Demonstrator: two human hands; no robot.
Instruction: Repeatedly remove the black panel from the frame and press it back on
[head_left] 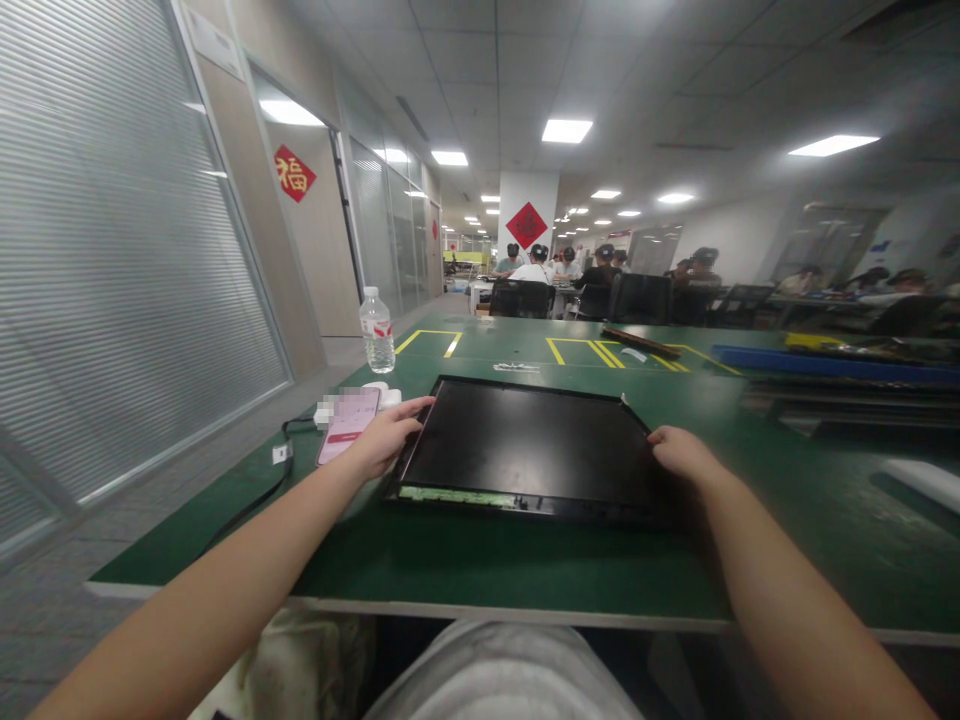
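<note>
Free green tabletop [510,575] in front of the black panel [525,435], phone [346,424] and bottle [378,335] obstacles to its left.

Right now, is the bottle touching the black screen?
Apart. The head view shows it plainly: the bottle stands beyond the black screen's far left corner, with bare green table between them.

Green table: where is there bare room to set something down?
The green table is bare between the black panel and its near edge, and between the right hand and the white piece. Crowded: left of the panel, with the phone near the left hand and the bottle beyond, and around the blue strip.
</note>
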